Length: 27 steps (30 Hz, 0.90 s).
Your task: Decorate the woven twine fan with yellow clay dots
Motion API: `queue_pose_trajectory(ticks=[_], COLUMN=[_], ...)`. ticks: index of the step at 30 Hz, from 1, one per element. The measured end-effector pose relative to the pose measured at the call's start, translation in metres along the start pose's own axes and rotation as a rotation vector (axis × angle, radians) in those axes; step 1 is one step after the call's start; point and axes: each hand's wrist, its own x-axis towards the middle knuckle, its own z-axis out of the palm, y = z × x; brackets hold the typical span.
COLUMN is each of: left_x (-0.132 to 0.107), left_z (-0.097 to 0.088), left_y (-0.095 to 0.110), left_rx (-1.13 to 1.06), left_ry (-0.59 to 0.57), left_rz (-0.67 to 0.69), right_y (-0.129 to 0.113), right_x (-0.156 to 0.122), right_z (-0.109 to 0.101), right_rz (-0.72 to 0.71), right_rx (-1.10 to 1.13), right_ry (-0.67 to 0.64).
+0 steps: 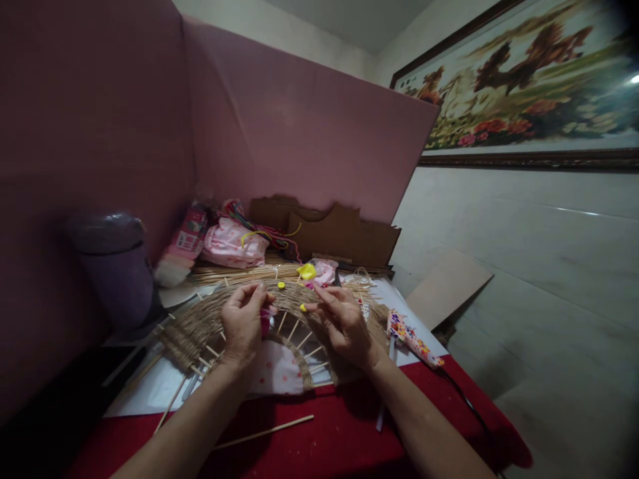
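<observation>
A fan-shaped frame of thin sticks wrapped with brown twine [192, 330] lies before me, with a pale dotted cloth [279, 369] at its inner curve. My left hand [244, 322] is closed above it, thumb against fingers. Something pink and partly hidden [266, 320] shows at those fingers. My right hand [344, 322] is over the fan's right half, with a small soft-looking yellow piece [303, 307] at its fingertips. On the twine band between the hands sits a small yellow disc [281, 285]. Just behind lies a larger yellow lump [307, 271] in clear wrapping.
A glue gun with a flowered cover [414, 342] lies at right, its cord trailing over the red cloth [319, 446]. Loose sticks [264, 431] lie in front. Behind stand cut cardboard [344, 233] and a dotted pink bundle [234, 245]. A purple bin [117, 279] stands left.
</observation>
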Motion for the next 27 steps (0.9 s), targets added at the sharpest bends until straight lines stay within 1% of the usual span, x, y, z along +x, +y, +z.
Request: queue_pose_trajectory(ticks=[3,8,21,27], left_x=[-0.0003,-0.0005,0.0,-0.0032], left_z=[0.0006,0.0003,-0.0008,0.0039], left_y=[0.0007,0.0005,-0.001,0.004], left_rx=[0.0,0.0,0.007,0.053], left_ry=[0.005,0.004,-0.009,-0.056], left_rz=[0.002,0.006,0.017,0.007], right_y=[-0.0012,-0.0011,0.0001,0.0014], right_x=[-0.0005,-0.0006,-0.0016,-0.0022], right_z=[-0.0006,0.0004,0.0019,0.0028], right_rz=[-0.007,0.018,0.046,0.08], right_rx=[0.031,0.001,0.029,0.031], right_ry=[0.011,-0.011,0.012,0.013])
